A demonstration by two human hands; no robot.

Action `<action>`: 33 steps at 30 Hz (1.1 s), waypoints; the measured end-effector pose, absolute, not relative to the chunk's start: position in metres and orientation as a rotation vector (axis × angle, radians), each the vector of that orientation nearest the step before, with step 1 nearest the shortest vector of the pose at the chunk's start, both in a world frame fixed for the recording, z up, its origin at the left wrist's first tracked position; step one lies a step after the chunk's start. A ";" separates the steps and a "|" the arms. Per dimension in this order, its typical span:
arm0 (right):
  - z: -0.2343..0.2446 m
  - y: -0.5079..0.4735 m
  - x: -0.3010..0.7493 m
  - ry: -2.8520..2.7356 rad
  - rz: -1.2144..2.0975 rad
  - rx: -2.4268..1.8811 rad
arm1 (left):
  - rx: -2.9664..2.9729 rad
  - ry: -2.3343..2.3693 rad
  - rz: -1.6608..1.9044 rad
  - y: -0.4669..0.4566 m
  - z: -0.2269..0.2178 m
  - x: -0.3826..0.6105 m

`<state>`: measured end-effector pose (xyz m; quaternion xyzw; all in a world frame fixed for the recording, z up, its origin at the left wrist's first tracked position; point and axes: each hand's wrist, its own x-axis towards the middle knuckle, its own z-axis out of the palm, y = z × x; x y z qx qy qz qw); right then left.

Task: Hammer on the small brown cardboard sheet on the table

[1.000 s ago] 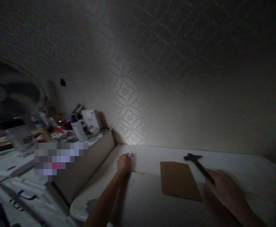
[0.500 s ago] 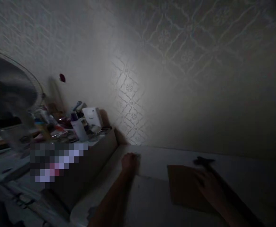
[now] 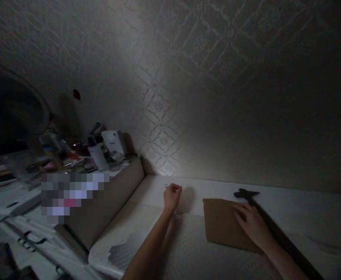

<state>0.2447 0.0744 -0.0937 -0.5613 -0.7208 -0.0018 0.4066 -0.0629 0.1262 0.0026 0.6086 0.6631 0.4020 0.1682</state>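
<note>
Lower right of frame: cardboard (image 3: 223, 225) lies flat on the pale surface (image 3: 205, 186), right hand (image 3: 253, 223) loosely spread over its upper right corner, presumably to steady it. Hammer (image 3: 246, 193) rests just beyond, likely for easy reach. Lower centre: left hand (image 3: 172, 197) curled, fingertips close together; whether pinching something small, I cannot tell.
</note>
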 end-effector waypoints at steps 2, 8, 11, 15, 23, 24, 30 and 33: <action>-0.091 0.073 0.243 -1.821 -0.005 -1.422 | 1.695 1.780 1.227 0.119 0.004 -0.036; -0.081 0.070 0.237 -1.856 -0.052 -1.443 | 1.698 1.585 1.264 0.105 -0.003 0.020; -0.074 0.070 0.236 -1.891 -0.054 -1.448 | 1.799 1.504 1.129 0.103 -0.006 0.022; -0.063 0.069 0.236 -1.931 -0.054 -1.482 | 1.834 1.445 0.881 0.104 -0.004 0.014; -0.049 0.062 0.238 -1.994 -0.074 -1.513 | 1.983 1.468 0.505 0.091 0.001 0.010; -0.048 0.061 0.238 -1.992 -0.073 -1.521 | 1.997 1.490 0.491 0.090 0.003 0.010; -0.047 0.061 0.239 -2.025 -0.077 -1.527 | 2.014 1.527 0.455 0.090 0.006 0.010; -0.045 0.060 0.239 -2.030 -0.063 -1.516 | 2.034 1.526 0.451 0.089 0.006 0.010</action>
